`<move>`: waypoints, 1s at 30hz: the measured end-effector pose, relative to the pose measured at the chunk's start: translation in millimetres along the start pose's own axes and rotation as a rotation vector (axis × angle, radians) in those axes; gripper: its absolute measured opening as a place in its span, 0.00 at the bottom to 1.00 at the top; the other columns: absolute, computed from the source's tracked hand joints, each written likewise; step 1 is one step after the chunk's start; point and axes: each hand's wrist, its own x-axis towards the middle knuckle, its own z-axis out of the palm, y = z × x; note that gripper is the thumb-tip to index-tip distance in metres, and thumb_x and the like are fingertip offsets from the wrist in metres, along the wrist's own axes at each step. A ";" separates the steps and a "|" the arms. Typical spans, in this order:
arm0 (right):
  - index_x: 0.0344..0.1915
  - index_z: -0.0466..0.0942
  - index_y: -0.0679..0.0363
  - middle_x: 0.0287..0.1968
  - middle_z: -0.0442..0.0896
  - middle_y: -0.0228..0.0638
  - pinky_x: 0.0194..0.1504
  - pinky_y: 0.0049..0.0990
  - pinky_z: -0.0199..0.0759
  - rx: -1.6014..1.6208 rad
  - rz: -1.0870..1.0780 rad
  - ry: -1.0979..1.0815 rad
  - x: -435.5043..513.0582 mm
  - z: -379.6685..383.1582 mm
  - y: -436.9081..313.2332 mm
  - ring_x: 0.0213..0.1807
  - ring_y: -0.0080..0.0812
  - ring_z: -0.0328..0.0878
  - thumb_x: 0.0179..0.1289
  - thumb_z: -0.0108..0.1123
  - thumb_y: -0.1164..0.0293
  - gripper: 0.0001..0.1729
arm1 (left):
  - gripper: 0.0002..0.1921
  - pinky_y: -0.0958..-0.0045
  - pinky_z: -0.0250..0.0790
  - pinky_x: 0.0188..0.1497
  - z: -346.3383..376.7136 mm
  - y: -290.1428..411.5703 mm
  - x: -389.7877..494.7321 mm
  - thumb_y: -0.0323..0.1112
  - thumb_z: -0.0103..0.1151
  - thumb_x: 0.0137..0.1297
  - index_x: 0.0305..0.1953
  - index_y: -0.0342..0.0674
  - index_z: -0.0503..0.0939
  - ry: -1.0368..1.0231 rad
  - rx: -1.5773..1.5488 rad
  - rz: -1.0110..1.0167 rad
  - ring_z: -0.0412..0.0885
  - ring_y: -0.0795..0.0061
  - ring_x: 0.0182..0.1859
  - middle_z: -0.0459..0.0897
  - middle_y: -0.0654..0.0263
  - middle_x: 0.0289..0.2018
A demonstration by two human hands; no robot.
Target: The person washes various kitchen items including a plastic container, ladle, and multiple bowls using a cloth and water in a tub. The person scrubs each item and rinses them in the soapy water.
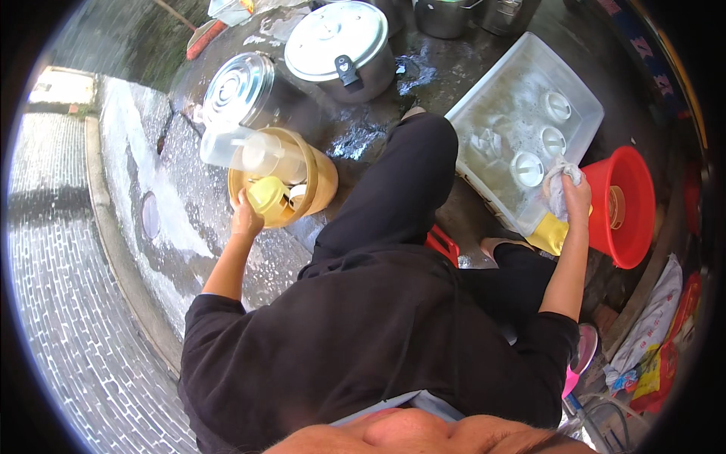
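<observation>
My left hand [248,217] is at the near rim of a tan plastic bucket [324,180], its fingers at a yellow container [269,198] inside; whether it grips the rim or the container I cannot tell. Clear plastic containers [241,148] rest across the bucket's top. On the right, my right hand [576,196] holds a wet greyish-white cloth [558,184] over the near right edge of a translucent tub [590,116]. Cloudy, foamy water fills the tub, with several round white lids [528,169] in it. Just below the cloth lies a yellow item [549,234].
A red bucket [638,207] lies tilted at the right. Large metal pots [354,71] with lids [238,85] stand on the wet ground ahead, and a red broom [205,40] lies beyond. Printed sacks [646,323] are at the lower right, near hoses.
</observation>
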 end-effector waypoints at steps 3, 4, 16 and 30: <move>0.49 0.79 0.62 0.46 0.83 0.48 0.52 0.36 0.71 -0.080 -0.006 -0.001 0.0 1.6 11.1 0.50 0.47 0.81 0.56 0.60 0.59 0.24 | 0.43 0.53 0.67 0.62 -14.7 40.8 14.0 0.35 0.63 0.54 0.70 0.40 0.54 -0.081 0.048 0.125 0.68 0.36 0.61 0.55 0.37 0.67; 0.49 0.79 0.62 0.46 0.83 0.49 0.53 0.36 0.71 -0.091 0.020 -0.025 0.1 1.6 10.0 0.50 0.47 0.81 0.56 0.60 0.59 0.24 | 0.42 0.53 0.67 0.62 -19.0 60.0 25.5 0.37 0.64 0.54 0.69 0.41 0.56 -0.049 0.027 0.232 0.67 0.37 0.62 0.55 0.38 0.67; 0.55 0.76 0.57 0.52 0.81 0.50 0.57 0.40 0.71 -0.479 0.086 -0.421 25.7 77.5 73.6 0.55 0.49 0.78 0.51 0.63 0.56 0.31 | 0.23 0.69 0.70 0.55 -50.9 514.2 92.4 0.34 0.59 0.66 0.62 0.40 0.71 -0.422 -1.041 0.811 0.76 0.70 0.55 0.72 0.60 0.57; 0.76 0.48 0.42 0.60 0.76 0.50 0.59 0.42 0.69 -0.382 0.669 -0.470 68.2 199.8 169.8 0.57 0.50 0.77 0.54 0.62 0.55 0.51 | 0.27 0.64 0.71 0.52 80.0 623.7 106.7 0.48 0.60 0.62 0.57 0.37 0.74 -0.811 -0.578 0.935 0.80 0.58 0.45 0.78 0.50 0.52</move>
